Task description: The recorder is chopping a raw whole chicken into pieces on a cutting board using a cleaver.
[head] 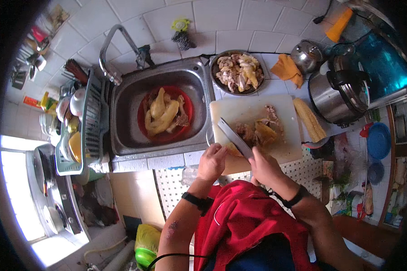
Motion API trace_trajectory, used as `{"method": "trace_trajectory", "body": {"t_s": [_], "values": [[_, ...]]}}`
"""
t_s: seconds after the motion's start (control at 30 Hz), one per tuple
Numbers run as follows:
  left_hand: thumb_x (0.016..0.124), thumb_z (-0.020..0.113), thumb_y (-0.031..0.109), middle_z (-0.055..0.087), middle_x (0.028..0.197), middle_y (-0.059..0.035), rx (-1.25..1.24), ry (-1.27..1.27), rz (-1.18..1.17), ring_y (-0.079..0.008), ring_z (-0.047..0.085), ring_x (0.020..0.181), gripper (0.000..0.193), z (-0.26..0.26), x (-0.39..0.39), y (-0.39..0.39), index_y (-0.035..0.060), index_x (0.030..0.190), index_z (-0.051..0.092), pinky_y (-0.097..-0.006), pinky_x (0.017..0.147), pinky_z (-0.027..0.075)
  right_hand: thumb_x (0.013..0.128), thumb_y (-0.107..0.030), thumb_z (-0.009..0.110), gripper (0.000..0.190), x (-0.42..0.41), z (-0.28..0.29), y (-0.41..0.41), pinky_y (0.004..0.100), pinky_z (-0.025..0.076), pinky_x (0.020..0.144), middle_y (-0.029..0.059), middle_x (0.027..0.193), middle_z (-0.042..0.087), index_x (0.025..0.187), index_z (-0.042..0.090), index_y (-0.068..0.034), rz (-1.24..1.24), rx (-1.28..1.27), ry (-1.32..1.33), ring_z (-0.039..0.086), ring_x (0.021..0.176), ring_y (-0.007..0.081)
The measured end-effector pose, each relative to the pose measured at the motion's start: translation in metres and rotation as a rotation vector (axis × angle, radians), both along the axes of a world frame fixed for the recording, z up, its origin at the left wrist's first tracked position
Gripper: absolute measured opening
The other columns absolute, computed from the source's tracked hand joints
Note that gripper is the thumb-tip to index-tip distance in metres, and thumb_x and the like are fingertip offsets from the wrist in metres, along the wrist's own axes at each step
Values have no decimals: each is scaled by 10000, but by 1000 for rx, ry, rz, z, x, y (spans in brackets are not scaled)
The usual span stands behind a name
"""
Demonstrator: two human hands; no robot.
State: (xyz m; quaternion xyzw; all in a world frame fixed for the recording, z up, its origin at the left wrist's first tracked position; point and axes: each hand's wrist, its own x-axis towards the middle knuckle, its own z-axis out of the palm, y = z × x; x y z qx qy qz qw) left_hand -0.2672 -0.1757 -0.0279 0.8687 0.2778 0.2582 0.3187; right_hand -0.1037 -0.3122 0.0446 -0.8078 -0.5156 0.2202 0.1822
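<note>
My right hand (264, 163) grips a kitchen knife, its steel blade (235, 138) slanting up and left over the near part of a white cutting board (251, 105). At the board's near left edge, my left hand (211, 162) has its fingers closed on a piece of chicken (233, 149) beside the blade. Chopped chicken pieces (265, 132) and small scraps lie on the board, right of the knife. Beyond the board, a round metal plate (213, 75) holds a heap of cut chicken (240, 71). The handle is mostly hidden by my right hand.
Left of the board, a steel sink (125, 111) holds a red bowl (190, 111) with chicken parts (161, 111). A faucet (117, 30) arches over it. A dish rack (91, 125) stands farther left. On the right are a yellow corn-cob-like object (308, 120), an orange cloth (286, 69) and a pressure cooker (329, 96).
</note>
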Motion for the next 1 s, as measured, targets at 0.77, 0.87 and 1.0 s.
{"method": "trace_trajectory", "body": {"t_s": [0.77,0.87,1.0], "values": [[858,695,213,384,1499,-249,324,318,-683,-498,380,1369,572,32,158,-1,119,1391,508,-561,1120,372,989,-132,555,204,-17,-42,-117,290,396,345,28,568,447,1129,448,-29,-1011,465,1161,436,376,123],[857,696,217,386,1494,-255,349,276,-722,-491,371,1376,570,22,161,6,121,1387,510,-560,1127,360,988,-128,557,207,-24,-61,-109,293,390,343,20,554,431,1127,443,-26,-1104,507,1175,430,369,124],[882,676,254,398,1477,-270,351,315,-750,-492,382,1366,546,25,164,9,102,1378,506,-555,1130,350,981,-128,570,214,-31,-71,-98,292,412,345,24,578,455,1130,448,-35,-1135,587,1180,441,385,122]]}}
